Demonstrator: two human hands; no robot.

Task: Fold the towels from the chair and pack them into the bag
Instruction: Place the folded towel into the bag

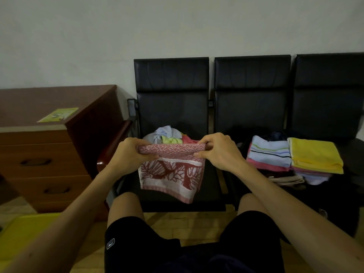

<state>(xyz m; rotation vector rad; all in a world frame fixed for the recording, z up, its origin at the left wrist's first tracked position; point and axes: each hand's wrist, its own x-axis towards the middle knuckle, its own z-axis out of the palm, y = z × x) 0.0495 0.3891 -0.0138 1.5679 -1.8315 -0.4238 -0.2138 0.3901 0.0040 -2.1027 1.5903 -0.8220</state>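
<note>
I hold a red and white leaf-patterned towel (171, 172) up over the left black chair seat (208, 196). My left hand (131, 154) grips its folded top edge at the left end and my right hand (218, 152) grips the right end; the rest hangs down. Behind it on the seat lies a heap of unfolded towels (167, 136) in pale blue, yellow-green and red. On the middle seat, two stacks of folded towels stand side by side: a striped pale blue one on top (269, 152) and a yellow one on top (315, 156). A dark bag (275, 134) shows behind the stacks.
A wooden drawer cabinet (45, 154) with a yellow-green sheet (58, 114) on top stands to the left of the chairs. A yellow-green object (21, 231) lies at the lower left. A third black chair (331, 91) is at the right. My knees are close to the seat's front edge.
</note>
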